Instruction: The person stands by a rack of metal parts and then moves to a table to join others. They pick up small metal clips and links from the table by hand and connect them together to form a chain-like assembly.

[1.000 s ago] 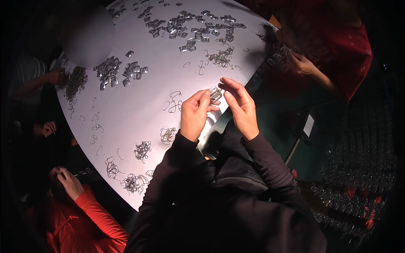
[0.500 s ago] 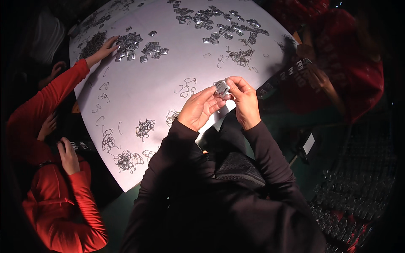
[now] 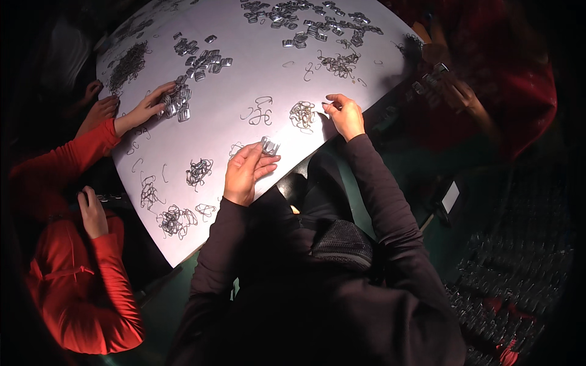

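My left hand (image 3: pixel 243 175) pinches a small silver metal clip-like piece (image 3: pixel 270 146) between thumb and fingertips, just above the near edge of the white table (image 3: pixel 229 128). To its right, my right hand (image 3: pixel 346 117) hovers beside a pile of bent wire hooks (image 3: pixel 302 116). Its thumb and forefinger are drawn close together. Anything between them is too small to make out. A few loose wire hooks (image 3: pixel 259 113) lie just beyond my left hand, and others are partly hidden behind it.
Heaps of silver metal pieces (image 3: pixel 207 64) and more wire hooks (image 3: pixel 339 64) cover parts of the table. At left, a person in red touches a heap with one hand (image 3: pixel 146 110). Another person's hand (image 3: pixel 458 91) works at right. Many metal pieces (image 3: pixel 506 287) sit at lower right.
My hands have parted. The left moved down and left with the metal piece; the right let go of it and moved beside the wire pile. The red-sleeved hand shifted nearer on its heap.
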A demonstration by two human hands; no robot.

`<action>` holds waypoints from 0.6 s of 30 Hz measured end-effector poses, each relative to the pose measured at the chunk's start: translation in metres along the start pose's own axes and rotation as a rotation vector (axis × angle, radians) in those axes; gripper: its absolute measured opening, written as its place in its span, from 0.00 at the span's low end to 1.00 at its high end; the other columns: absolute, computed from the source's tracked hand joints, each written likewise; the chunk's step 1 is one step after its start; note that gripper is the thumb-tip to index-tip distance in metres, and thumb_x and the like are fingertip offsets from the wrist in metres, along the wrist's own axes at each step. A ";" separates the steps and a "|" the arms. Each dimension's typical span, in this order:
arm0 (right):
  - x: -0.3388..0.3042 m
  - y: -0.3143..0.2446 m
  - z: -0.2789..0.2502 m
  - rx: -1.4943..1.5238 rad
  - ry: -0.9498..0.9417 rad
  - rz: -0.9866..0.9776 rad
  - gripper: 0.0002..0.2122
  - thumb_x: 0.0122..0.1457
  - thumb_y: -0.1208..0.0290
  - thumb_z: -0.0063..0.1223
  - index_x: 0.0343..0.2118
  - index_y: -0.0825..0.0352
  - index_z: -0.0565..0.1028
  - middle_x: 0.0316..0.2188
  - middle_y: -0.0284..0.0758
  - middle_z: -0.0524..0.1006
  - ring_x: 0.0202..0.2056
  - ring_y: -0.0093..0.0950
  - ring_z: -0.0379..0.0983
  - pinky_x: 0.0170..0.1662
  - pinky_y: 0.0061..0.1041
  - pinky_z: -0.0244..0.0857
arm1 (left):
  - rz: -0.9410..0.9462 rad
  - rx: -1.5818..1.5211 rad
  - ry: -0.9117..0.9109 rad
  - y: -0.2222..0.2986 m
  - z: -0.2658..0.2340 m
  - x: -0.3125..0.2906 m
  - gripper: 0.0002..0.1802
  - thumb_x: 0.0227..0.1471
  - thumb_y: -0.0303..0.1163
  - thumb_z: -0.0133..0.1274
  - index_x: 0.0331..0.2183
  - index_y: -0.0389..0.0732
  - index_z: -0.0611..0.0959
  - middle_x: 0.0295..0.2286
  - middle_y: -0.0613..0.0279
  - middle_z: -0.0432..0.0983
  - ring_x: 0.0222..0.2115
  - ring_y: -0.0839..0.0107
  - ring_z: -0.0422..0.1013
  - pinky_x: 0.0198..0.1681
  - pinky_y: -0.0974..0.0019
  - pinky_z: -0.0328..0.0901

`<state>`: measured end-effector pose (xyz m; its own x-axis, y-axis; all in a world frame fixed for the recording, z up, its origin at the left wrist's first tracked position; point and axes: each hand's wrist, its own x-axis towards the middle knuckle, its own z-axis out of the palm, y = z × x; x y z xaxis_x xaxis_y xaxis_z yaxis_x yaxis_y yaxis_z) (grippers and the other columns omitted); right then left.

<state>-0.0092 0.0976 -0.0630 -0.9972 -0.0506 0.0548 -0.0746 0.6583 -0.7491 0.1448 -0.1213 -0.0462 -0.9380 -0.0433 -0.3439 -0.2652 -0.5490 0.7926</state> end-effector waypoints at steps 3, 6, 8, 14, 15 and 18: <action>0.001 0.020 -0.019 -0.014 -0.046 0.064 0.11 0.50 0.66 0.54 0.33 0.65 0.78 0.30 0.37 0.79 0.33 0.32 0.75 0.38 0.28 0.66 | 0.019 0.072 0.008 -0.010 0.000 0.006 0.11 0.57 0.29 0.44 0.39 0.31 0.72 0.30 0.55 0.74 0.32 0.69 0.75 0.32 0.74 0.71; 0.004 0.026 -0.023 -0.078 -0.007 -0.004 0.08 0.50 0.69 0.52 0.31 0.65 0.77 0.29 0.37 0.78 0.33 0.35 0.75 0.37 0.30 0.66 | 0.028 0.087 -0.049 -0.023 0.016 0.012 0.13 0.56 0.30 0.46 0.40 0.30 0.73 0.31 0.56 0.75 0.29 0.72 0.74 0.32 0.75 0.68; 0.013 0.021 -0.017 -0.177 0.048 -0.141 0.06 0.51 0.72 0.51 0.30 0.64 0.77 0.29 0.37 0.75 0.32 0.38 0.73 0.36 0.33 0.65 | 0.136 0.214 -0.095 -0.036 0.020 0.019 0.12 0.56 0.28 0.46 0.39 0.30 0.73 0.30 0.56 0.74 0.30 0.74 0.73 0.33 0.75 0.68; 0.075 -0.007 0.014 -0.252 0.094 -0.392 0.10 0.49 0.80 0.48 0.35 0.66 0.75 0.34 0.38 0.72 0.39 0.38 0.69 0.40 0.34 0.65 | 0.333 0.581 -0.077 -0.056 0.014 0.035 0.05 0.51 0.24 0.50 0.32 0.34 0.77 0.23 0.62 0.75 0.21 0.77 0.72 0.26 0.75 0.67; 0.085 -0.007 0.020 -0.286 0.113 -0.420 0.11 0.48 0.80 0.48 0.35 0.66 0.75 0.35 0.38 0.72 0.40 0.37 0.69 0.40 0.34 0.65 | 0.353 0.613 -0.089 -0.056 0.014 0.034 0.05 0.50 0.24 0.50 0.32 0.34 0.77 0.23 0.61 0.75 0.21 0.76 0.72 0.26 0.74 0.67; 0.096 -0.009 0.035 -0.336 0.174 -0.407 0.13 0.46 0.81 0.48 0.36 0.66 0.75 0.37 0.36 0.72 0.42 0.35 0.67 0.41 0.33 0.64 | 0.358 0.725 -0.073 -0.048 0.017 0.029 0.05 0.48 0.23 0.51 0.31 0.34 0.77 0.21 0.58 0.75 0.21 0.71 0.74 0.26 0.72 0.66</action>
<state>-0.1041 0.0604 -0.0740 -0.8712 -0.2451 0.4255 -0.4223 0.8160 -0.3947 0.1264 -0.0820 -0.0860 -0.9989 -0.0454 0.0062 -0.0014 0.1661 0.9861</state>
